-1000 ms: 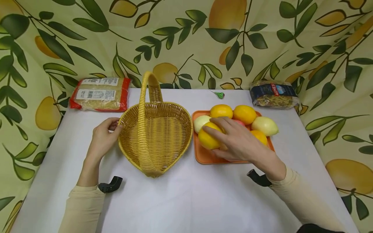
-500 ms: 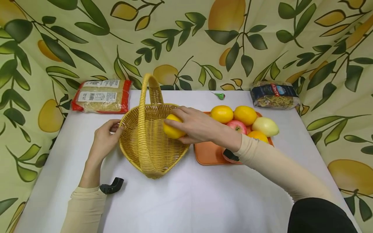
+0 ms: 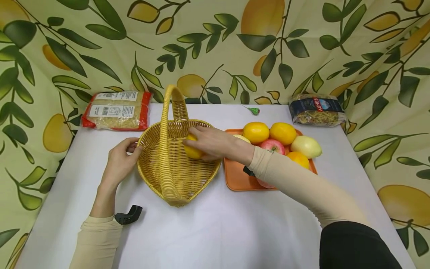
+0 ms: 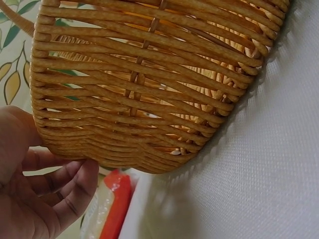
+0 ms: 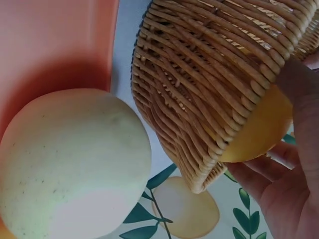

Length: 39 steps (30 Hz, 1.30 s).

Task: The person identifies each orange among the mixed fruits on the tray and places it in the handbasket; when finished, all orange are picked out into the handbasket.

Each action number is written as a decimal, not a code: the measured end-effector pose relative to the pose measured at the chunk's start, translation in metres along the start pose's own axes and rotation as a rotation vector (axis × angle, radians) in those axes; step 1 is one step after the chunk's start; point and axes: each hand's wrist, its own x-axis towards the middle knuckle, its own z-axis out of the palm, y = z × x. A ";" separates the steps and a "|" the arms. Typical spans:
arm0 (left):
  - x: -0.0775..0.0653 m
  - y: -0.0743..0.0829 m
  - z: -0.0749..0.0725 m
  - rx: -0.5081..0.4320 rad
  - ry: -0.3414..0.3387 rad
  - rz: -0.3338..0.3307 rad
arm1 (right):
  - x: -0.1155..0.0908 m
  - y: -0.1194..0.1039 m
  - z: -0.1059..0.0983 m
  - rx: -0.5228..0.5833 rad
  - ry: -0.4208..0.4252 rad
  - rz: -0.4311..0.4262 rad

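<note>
A heart-shaped wicker basket (image 3: 181, 179) with a tall arched handle stands left of centre in the head view. My left hand (image 3: 122, 158) pinches its left rim; the left wrist view shows the thumb and fingers at the woven wall (image 4: 139, 84). Inside the basket's right half, my right hand (image 3: 215, 144) holds a yellow lemon (image 3: 190, 151), its fingers curled over it. From the right wrist, the lemon (image 5: 259, 129) shows partly behind the basket's rim. The lemon's underside is hidden, so I cannot tell whether it touches the basket floor.
Beside the basket, an orange tray (image 3: 235, 179) bears lemons (image 3: 256, 132), a red apple (image 3: 273, 145) and pale fruits (image 3: 305, 146), partly behind my right sleeve. Behind lie a red-edged pasta bag (image 3: 115, 111), a dark pasta bag (image 3: 316, 109) and a small green bud (image 3: 254, 111).
My right hand has carried the lemon leftward from the tray into the basket, lowering it slightly in the last half second. My left hand keeps its hold on the rim.
</note>
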 end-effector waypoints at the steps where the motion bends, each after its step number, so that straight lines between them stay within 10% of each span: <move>1: 0.000 0.000 0.000 0.000 0.000 0.000 | 0.001 0.000 0.001 -0.005 -0.003 0.000; 39: 0.001 0.002 0.000 0.018 -0.014 -0.024 | 0.002 0.004 0.005 0.036 -0.086 0.080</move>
